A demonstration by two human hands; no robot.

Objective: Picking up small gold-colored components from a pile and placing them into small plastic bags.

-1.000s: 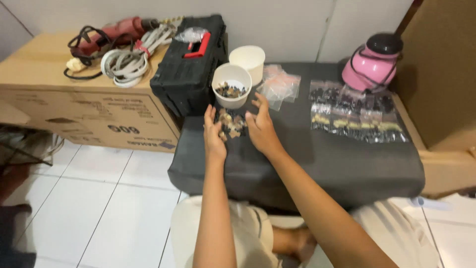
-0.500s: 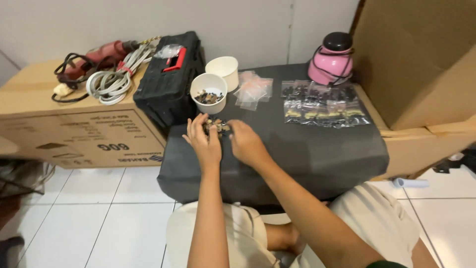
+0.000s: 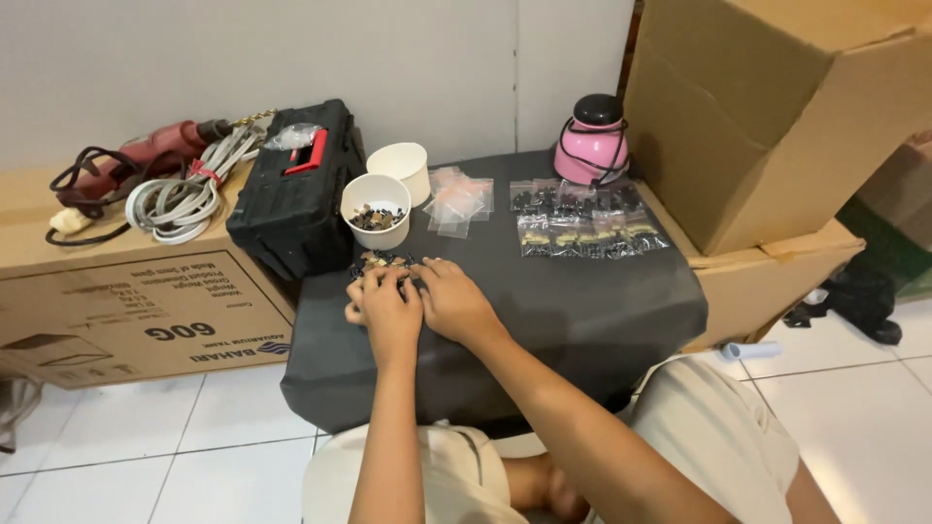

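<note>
Surface: black cloth-covered table [image 3: 582,320], white tiled floor below, pale wall behind.
L fingers: left hand [image 3: 383,309] lies palm down, fingers curled forward, tips on the near edge of the small-parts pile [image 3: 386,262]. Whether a part is pinched: cannot tell, tips are hidden by the knuckles.
R fingers: right hand [image 3: 454,301] also palm down, fingers loosely together and bent, tips touching the pile's right side. Pinch or no pinch: cannot tell.
Hands rel.: side by side, thumbs touching or nearly so.
Pile dir.: straight ahead of both sets of fingertips, away from the body; both hands abt equally near, left sits more squarely behind it.
Pile axis: runs roughly left-right across the table, a short flat heap of dark and brassy bits.
Beyond pile: white paper cup [image 3: 376,209] w/ same kind of bits inside, just past the pile; 2nd white cup [image 3: 400,167] behind it, contents not visible.
Left of cups: black toolbox [image 3: 296,189] on a cardboard box [image 3: 126,311], w/ red drill [image 3: 146,155] and coiled cable [image 3: 189,194].
Right: empty clear bags [image 3: 456,199], filled bags in rows [image 3: 582,223], pink round appliance [image 3: 592,146], big open carton [image 3: 777,116].
</note>
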